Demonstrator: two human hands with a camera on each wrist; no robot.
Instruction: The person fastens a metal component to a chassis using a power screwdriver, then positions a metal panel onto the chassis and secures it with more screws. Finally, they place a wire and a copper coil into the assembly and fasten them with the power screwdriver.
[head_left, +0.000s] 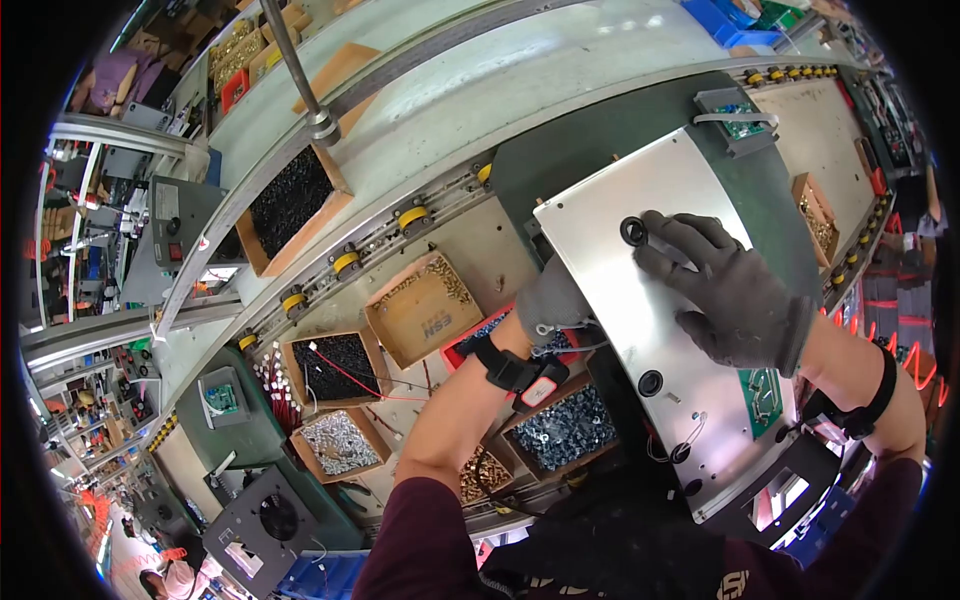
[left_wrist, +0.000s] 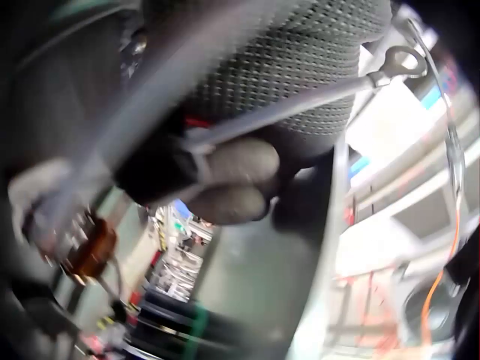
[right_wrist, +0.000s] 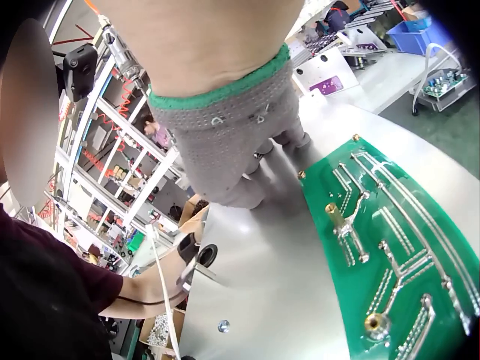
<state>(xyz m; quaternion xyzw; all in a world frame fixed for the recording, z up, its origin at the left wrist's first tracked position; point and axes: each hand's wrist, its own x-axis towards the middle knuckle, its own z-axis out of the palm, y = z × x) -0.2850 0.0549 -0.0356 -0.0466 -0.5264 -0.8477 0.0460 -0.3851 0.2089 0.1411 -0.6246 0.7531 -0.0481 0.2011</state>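
A shiny metal panel [head_left: 610, 300] lies tilted across the work area. My gloved right hand [head_left: 735, 290] rests on it with fingers spread, the fingertips beside a black ring [head_left: 633, 232]; the right wrist view shows this hand [right_wrist: 232, 142] flat above the metal. A second black ring [head_left: 650, 383] and a green circuit board [head_left: 762, 405] are on the panel nearer my body. At the panel's left edge my gloved left hand [head_left: 552, 300] is partly hidden beneath. In the left wrist view, a grey wire with a ring terminal [left_wrist: 381, 76] crosses the left hand [left_wrist: 292, 82]; its grip is unclear.
Left of the panel are boxes of black parts [head_left: 338, 368], silver parts [head_left: 340, 443] and bluish metal parts [head_left: 565, 430], plus a cardboard box [head_left: 425, 315]. A roller rail [head_left: 412, 218] runs behind. A module with a green board [head_left: 738, 122] stands beyond the panel.
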